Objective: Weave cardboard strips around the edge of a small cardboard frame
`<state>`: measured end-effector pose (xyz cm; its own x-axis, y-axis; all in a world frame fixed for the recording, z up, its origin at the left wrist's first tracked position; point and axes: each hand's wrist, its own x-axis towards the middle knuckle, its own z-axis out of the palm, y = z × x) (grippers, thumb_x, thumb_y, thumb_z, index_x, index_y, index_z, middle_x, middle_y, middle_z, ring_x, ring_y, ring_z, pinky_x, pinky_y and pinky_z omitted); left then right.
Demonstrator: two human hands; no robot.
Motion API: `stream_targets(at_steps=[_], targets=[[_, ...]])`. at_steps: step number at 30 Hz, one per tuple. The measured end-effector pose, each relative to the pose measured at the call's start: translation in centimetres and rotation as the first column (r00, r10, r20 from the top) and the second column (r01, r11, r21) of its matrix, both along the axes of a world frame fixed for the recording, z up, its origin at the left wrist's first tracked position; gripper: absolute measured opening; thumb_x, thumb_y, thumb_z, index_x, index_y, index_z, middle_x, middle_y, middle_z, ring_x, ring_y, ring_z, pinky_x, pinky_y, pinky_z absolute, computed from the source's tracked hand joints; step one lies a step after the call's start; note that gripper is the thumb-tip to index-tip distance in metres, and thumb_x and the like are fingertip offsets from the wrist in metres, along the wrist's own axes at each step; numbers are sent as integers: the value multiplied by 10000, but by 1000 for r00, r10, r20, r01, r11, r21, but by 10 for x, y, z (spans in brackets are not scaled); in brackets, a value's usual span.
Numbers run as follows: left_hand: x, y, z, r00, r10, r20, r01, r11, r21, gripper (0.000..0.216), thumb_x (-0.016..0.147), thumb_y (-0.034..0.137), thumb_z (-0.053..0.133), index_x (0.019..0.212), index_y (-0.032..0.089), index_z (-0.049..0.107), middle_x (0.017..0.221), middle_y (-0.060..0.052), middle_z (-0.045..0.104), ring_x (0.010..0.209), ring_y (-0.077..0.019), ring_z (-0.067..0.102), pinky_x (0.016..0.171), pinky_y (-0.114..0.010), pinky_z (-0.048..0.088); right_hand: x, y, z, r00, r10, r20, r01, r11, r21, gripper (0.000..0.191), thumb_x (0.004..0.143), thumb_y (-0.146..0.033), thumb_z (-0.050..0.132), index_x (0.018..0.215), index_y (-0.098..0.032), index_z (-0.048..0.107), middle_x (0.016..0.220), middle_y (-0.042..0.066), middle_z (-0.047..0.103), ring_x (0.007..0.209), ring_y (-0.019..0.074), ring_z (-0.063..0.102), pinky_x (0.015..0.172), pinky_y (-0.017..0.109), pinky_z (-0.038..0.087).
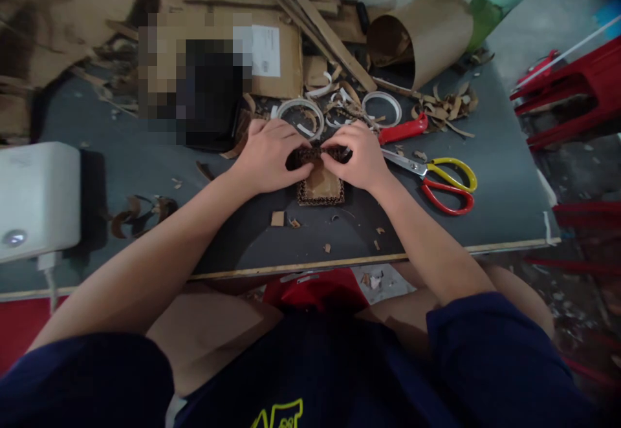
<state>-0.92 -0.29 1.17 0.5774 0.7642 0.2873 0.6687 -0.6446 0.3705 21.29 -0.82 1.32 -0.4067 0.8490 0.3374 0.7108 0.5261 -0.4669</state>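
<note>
A small rectangular cardboard tray (321,185) with a corrugated rim lies on the dark table. My left hand (274,153) is closed at its far left corner, thumb and fingers pinching the far rim. Opposite it, my right hand (356,154) pinches the same rim from the right. The fingertips of both hands nearly meet, and they partly cover the far edge. Scissors (424,172) with one yellow and one red handle lie just right of my right hand. Beyond them rests a red-handled tool (402,130), whose working end is hidden.
Rolls of white tape (383,108) and curled cardboard scraps (451,105) lie behind my hands. A cardboard tube (439,37) and long strips (330,33) are at the back. A white box-shaped device (41,198) with a cable stands left. Red stools (572,92) are at the right.
</note>
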Motion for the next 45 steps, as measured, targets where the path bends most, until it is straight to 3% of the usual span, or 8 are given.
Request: stream_targets(at_steps=[12,20,26,33,37,40,44,45], targets=[[-1,0,5,999,41,-19,-40,998,54,210,924,429,535,913,256,653,908,-63,698,1053,-307,640,963,-519,486,2,3,-5,1000,10,-8,-10,999,39,172,895,-357,637,974,-268,761,1011,72,757,1007,304,650,949,541,514],[2,-11,12,985,171,-12,-169,983,67,252,911,424,531,1002,247,685,984,-70,708,1119,-315,599,1006,-568,444,3,-2,0,999,48,-6,-47,999,24,231,871,-376,652,1053,-272,750,944,62,752,1002,306,653,950,531,511],[6,-7,1,993,115,17,-116,992,48,279,910,410,526,948,223,730,958,-76,732,1065,-313,637,945,-507,485,1,2,-3,999,42,-13,-42,999,-1,152,881,-315,652,947,-248,771,974,60,761,991,290,661,962,528,512],[12,-14,0,980,197,8,-196,976,95,295,949,385,499,1014,183,703,1016,-121,709,1147,-347,609,957,-489,466,2,1,-2,999,42,-30,-42,999,12,165,861,-300,667,933,-206,782,940,68,766,956,273,667,927,485,526],[10,-17,17,941,339,-14,-334,932,144,343,966,443,505,1168,197,634,1178,-137,664,1233,-351,543,1005,-499,419,3,1,-2,999,28,-39,-28,1000,1,138,860,-318,677,914,-232,770,939,51,766,955,273,669,938,503,518],[-16,7,22,881,469,-63,-452,874,181,312,966,379,494,1193,189,591,1206,-103,646,1230,-314,520,1015,-487,403,3,1,-3,997,49,-65,-49,999,-1,140,878,-324,656,902,-236,761,917,46,759,943,261,671,952,496,511],[-92,73,-2,672,722,167,-735,620,275,538,747,134,599,1258,225,458,1347,58,547,1240,-221,425,1018,-468,347,2,2,-4,993,74,-93,-74,997,3,181,902,-338,615,896,-230,761,894,41,752,919,247,666,946,483,506],[-111,88,-11,675,718,171,-726,604,330,587,748,144,597,1301,234,423,1348,69,534,1256,-213,399,1024,-472,326,2,2,-4,992,79,-96,-79,997,7,190,903,-342,611,897,-227,763,893,42,752,917,247,665,942,480,505]])
